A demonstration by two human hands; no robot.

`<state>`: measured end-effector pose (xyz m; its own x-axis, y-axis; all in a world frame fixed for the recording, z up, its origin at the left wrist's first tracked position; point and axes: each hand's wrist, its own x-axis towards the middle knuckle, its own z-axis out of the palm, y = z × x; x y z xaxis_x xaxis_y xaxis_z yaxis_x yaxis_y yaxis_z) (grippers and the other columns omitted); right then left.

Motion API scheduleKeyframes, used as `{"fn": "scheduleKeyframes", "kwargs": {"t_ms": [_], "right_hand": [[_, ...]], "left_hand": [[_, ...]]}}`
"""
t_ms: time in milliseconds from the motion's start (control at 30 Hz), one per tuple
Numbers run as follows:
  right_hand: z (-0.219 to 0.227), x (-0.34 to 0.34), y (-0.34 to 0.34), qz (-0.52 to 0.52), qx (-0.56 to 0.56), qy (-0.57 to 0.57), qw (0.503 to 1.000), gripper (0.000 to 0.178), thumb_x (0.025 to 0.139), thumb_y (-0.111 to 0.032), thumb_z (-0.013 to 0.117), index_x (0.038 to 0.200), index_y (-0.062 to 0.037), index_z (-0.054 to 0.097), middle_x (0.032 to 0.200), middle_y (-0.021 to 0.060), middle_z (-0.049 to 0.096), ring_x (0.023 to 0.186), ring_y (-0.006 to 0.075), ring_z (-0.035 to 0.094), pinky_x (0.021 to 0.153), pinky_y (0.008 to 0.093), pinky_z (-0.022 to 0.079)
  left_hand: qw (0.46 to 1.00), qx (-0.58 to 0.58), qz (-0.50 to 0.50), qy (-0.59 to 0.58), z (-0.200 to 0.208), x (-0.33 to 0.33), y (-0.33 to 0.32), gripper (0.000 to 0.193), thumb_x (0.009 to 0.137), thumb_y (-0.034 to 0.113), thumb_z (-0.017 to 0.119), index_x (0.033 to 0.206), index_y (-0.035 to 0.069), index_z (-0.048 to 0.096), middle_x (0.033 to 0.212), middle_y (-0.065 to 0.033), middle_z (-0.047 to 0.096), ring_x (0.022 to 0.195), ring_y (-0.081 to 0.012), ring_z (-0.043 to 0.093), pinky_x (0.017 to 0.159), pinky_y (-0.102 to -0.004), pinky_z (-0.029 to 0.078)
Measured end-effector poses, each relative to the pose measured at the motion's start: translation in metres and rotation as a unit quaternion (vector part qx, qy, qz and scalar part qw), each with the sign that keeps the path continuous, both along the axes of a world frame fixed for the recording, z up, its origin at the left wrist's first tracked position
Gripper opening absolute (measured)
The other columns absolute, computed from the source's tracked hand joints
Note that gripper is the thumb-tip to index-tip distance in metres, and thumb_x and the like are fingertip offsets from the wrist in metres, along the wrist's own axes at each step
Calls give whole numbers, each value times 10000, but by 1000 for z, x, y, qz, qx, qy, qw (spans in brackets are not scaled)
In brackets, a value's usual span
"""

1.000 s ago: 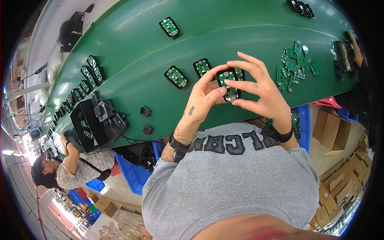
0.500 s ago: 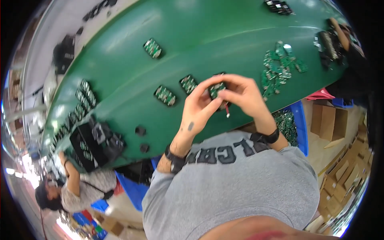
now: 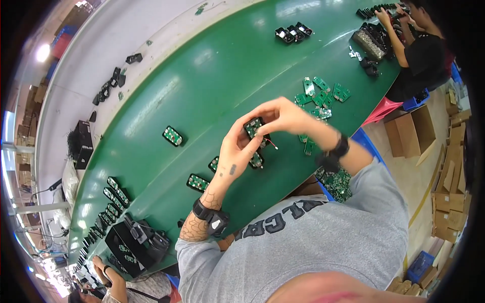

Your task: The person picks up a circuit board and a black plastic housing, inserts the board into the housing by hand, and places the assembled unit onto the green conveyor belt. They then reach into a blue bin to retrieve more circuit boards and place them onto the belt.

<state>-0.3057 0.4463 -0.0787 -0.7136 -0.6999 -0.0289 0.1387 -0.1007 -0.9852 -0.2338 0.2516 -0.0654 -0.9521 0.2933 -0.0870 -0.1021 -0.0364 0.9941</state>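
Observation:
Above the green table my left hand (image 3: 236,146) is closed around a small black plastic case with a green circuit board (image 3: 253,126) in it. My right hand (image 3: 285,117) meets it from the other side, its fingertips pinched against the board. A short red wire (image 3: 271,143) with a white end hangs out beside them. Under my hands lies another cased board (image 3: 257,160), partly hidden. Two more, a partly covered cased board (image 3: 213,164) and a fully visible cased board (image 3: 197,182), lie by my left forearm. Farther off sits a single cased board (image 3: 173,136).
Loose green circuit boards (image 3: 322,96) are spread to the right. Black cases (image 3: 294,33) stand farther back. At left are rows of cased boards (image 3: 113,194) and a black box (image 3: 132,247). A blue bin (image 3: 328,191) holds boards below the table edge. Co-workers sit at both ends.
My view has swung, so the table and its boards appear shifted. Both hands still hold the cased board; my right wrist and forearm are now raised more to the side.

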Motion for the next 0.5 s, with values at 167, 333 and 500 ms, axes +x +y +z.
{"fn": "scheduleKeyframes", "kwargs": {"t_ms": [167, 333, 500], "right_hand": [[-16, -182, 78, -289, 355, 365, 811, 370, 820, -339, 725, 1014, -23, 733, 972, 132, 725, 865, 232, 689, 813, 352, 528], [-76, -232, 97, -335, 580, 475, 570, 334, 713, -317, 787, 935, -73, 735, 1058, 93, 614, 1095, 313, 526, 908, 428, 474], [-82, -214, 95, -371, 503, 527, 576, 220, 727, -185, 728, 883, -33, 692, 999, 58, 629, 1027, 247, 579, 866, 402, 474]], "left_hand": [[977, -202, 37, 51, -40, -39, -33, 530, 863, 116, 692, 1355, 73, 499, 1135, -138, 613, 901, -189, 644, 821, -318, 527], [919, -393, -19, 40, -58, -40, -37, 533, 772, 251, 786, 1253, 95, 619, 1049, -146, 558, 961, -260, 587, 886, -363, 487], [874, -453, 78, 160, -26, -29, -36, 661, 842, 307, 744, 1375, 13, 487, 1323, -213, 504, 1180, -349, 533, 949, -419, 482]]}}
